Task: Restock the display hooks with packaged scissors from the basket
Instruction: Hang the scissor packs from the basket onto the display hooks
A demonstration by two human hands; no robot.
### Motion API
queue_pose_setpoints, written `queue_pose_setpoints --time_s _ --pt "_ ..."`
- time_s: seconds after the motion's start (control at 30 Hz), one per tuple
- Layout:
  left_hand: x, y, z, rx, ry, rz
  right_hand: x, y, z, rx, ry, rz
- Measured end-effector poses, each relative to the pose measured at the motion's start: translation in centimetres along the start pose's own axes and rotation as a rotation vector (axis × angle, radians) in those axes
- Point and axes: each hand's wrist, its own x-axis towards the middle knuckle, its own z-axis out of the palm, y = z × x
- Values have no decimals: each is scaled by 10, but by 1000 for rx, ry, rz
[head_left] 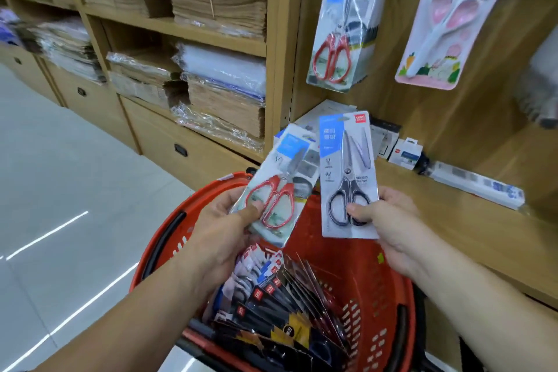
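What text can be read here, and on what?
"deli": red tags on the basket packs, small and tilted.
Black-handled pack: red logo and blue-panel print too blurred.
Held red-handled pack: blurred.
Hung red-handled pack, pink pack: blurred.
Shelf boxes: too small.
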Motion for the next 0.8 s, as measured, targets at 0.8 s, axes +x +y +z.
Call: queue_pose_setpoints --time_s 0.8 --pt "58 167 105 69 -175 303 15 -217 -10 26 97 -465"
